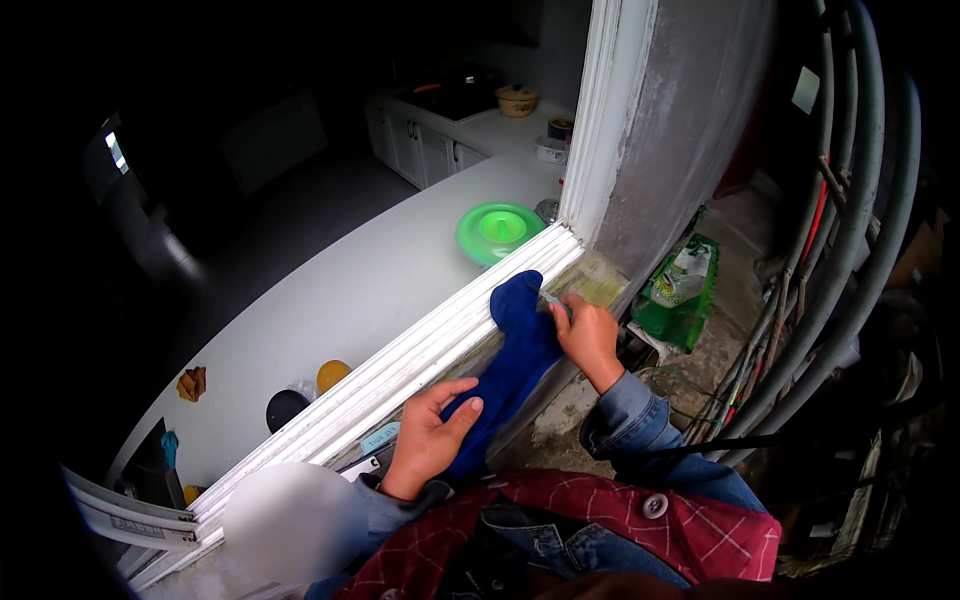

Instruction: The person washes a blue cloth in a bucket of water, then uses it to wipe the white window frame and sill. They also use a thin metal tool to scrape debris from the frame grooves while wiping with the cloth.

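Observation:
A dark blue cloth (510,367) lies draped over the white window frame track (390,352) and its outer sill, hanging towards the person. My right hand (589,337) is closed on a small, thin, light-coloured tool (553,300), whose tip meets the cloth near its upper end; what kind of tool it is cannot be told. My left hand (435,435) rests at the cloth's lower left edge, thumb and index finger apart, with nothing seen gripped between them.
Inside the window, a white counter (330,270) bears a green lidded bowl (501,229), a black round object (286,409) and a yellow one (332,375). A green printed bag (681,289) lies outside at right, beside curved grey pipes (862,225). A grey wall (667,135) adjoins the frame.

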Motion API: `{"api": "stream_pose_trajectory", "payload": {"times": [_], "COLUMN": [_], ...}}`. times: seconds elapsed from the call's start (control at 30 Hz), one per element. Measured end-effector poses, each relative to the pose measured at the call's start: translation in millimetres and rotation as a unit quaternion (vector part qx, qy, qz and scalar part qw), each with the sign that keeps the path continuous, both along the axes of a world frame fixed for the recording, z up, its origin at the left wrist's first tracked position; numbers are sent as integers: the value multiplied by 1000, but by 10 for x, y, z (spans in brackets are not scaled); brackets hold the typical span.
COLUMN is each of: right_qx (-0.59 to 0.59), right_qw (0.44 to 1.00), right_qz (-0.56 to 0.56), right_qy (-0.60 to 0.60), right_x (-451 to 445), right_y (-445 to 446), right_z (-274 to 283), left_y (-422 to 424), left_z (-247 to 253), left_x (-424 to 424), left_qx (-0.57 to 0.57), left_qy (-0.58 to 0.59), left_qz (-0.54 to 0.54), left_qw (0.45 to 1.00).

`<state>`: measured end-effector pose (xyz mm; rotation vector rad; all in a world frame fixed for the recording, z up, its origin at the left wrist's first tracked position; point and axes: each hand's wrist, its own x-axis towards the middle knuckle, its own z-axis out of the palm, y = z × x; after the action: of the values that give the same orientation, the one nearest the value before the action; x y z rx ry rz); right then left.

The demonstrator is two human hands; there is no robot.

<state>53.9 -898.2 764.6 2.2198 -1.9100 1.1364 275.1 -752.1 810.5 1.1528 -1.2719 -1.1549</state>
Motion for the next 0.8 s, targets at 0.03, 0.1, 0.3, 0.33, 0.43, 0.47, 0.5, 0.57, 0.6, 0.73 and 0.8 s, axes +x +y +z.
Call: {"api": "stream_pose_trajectory", "payload": {"times": [0.03,0.1,0.3,0.33,0.43,0.47,0.5,0.57,0.6,0.73,0.8], "right_qx": [-3,-7,-9,-34,-28,-31,-32,-34,-26,-32,-50], "right_qw": [1000,998,997,997,995,994,994,993,991,987,987], "right_qz": [-14,-40,-81,-73,-88,-93,-89,-81,-84,-86,-85], "right_qy": [-14,-42,14,9,37,46,59,85,102,136,125], "right_x": [-3,4,-81,-120,-192,-204,-220,-239,-224,-186,-210], "right_y": [9,27,-228,-334,-665,-734,-801,-918,-940,-970,-963], "right_z": [-13,-15,226,178,113,95,71,42,60,63,11], "left_y": [-27,-95,-461,-553,-812,-877,-930,-1013,-1019,-1054,-1075], "left_z": [-3,-16,-69,-91,-125,-125,-149,-187,-218,-276,-351], "left_x": [-13,-19,-168,-205,-327,-353,-375,-402,-414,-368,-357], "left_qx": [4,14,20,21,28,35,40,49,53,48,44], "left_qy": [5,-5,35,38,77,78,81,88,99,87,92], "left_qz": [-6,-10,-10,-8,-1,1,-4,-13,-13,3,8], "left_qw": [1000,1000,999,999,997,996,996,995,994,995,995]}}
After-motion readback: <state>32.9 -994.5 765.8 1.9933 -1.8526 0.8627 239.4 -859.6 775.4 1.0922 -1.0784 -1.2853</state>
